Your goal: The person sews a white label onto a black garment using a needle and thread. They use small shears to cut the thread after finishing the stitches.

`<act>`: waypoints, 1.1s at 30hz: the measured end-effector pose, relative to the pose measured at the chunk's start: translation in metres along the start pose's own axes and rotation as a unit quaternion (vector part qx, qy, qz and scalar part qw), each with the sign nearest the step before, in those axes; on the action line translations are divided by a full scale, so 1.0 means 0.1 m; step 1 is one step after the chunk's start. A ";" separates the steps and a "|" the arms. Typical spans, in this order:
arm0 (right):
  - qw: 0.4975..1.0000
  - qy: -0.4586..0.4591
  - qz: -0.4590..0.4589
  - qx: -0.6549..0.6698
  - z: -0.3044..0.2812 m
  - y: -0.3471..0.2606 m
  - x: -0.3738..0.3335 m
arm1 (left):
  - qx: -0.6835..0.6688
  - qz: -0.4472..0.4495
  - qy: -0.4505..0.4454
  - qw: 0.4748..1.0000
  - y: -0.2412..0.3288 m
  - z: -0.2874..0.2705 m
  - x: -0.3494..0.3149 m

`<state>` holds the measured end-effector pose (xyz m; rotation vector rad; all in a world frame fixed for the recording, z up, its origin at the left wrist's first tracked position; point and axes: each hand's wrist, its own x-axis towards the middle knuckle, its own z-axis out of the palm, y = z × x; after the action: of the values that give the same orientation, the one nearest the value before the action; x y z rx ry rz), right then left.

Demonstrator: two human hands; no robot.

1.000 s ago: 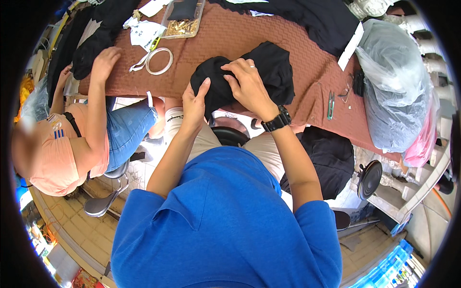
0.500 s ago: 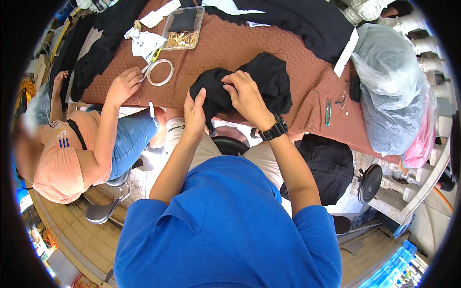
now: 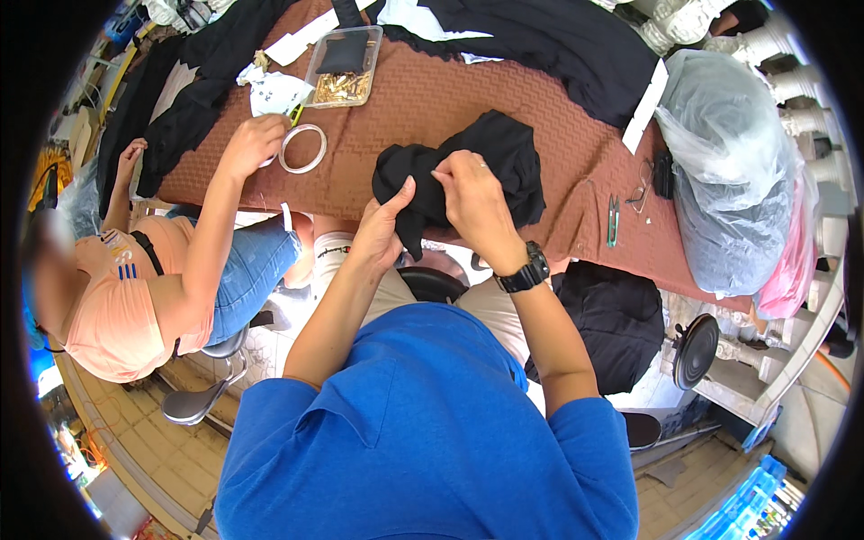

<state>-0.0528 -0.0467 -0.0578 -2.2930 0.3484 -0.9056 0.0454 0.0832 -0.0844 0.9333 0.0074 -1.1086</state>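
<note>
A bunched black cloth (image 3: 504, 162) lies at the near edge of the brown-covered table, part of it hanging over. My left hand (image 3: 380, 232) grips its left fold, thumb on top and fingers tucked under. Over the middle of the cloth is my right hand (image 3: 475, 200), thumb and forefinger pinched together near the fabric. Whatever is in that pinch, if anything, is too small to make out.
Green-handled thread snips (image 3: 613, 220) and eyeglasses (image 3: 641, 191) lie to the right, near a large bag in clear plastic (image 3: 724, 180). A clear box (image 3: 344, 90) holds small gold-coloured pieces. Beside a white ring (image 3: 303, 148) is a co-worker's hand (image 3: 256, 142).
My right hand has shifted slightly right and down, still pinched. My left hand has moved right and down with the cloth's left fold. The co-worker's hand has moved a little.
</note>
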 end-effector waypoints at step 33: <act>0.899 0.117 0.230 0.354 -0.89 -0.14 -0.35 | 0.054 -0.012 -0.064 0.996 0.03 0.30 0.01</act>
<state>-0.1394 -0.0620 -0.0177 -1.3564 0.5331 -0.8713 0.0353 0.0641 -0.0639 0.9601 -0.1480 -1.1982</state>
